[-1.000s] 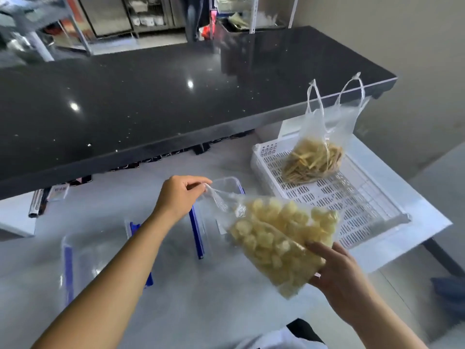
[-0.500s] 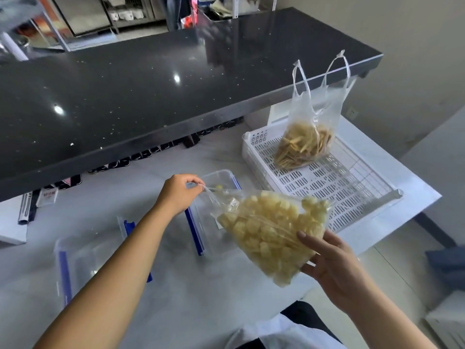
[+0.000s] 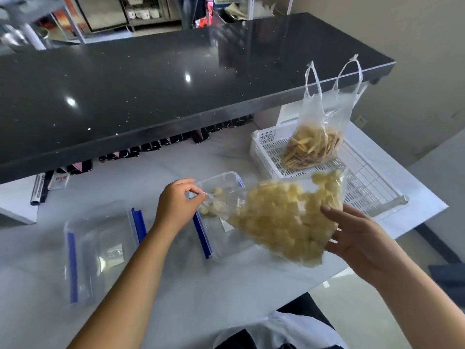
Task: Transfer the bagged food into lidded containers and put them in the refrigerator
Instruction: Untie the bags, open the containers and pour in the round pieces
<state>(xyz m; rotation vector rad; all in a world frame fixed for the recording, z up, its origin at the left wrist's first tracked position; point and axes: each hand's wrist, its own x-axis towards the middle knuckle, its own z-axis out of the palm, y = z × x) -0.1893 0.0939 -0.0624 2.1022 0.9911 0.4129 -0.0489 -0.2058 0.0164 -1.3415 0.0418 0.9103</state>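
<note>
A clear bag of pale yellow food cubes (image 3: pixel 284 217) hangs tilted over a clear container (image 3: pixel 224 238) with blue clips on the white table. My left hand (image 3: pixel 176 205) pinches the bag's open mouth above the container. My right hand (image 3: pixel 357 235) supports the bag's raised bottom from below, fingers spread. A few cubes (image 3: pixel 214 200) lie in the container. A clear lid (image 3: pixel 100 248) with blue clips lies to the left. A second bag of yellow strips (image 3: pixel 312 147) stands in a white slotted tray (image 3: pixel 357 182).
A black counter (image 3: pixel 176 84) overhangs the back of the white table (image 3: pixel 226 285). Small dark items line up under its edge. The table's right edge drops to the floor past the tray. Shelving and a person's legs stand far behind.
My right hand has lifted the bag's bottom higher, tipping it toward the container. Several cubes have dropped into the container. My left hand has stayed at the bag's mouth.
</note>
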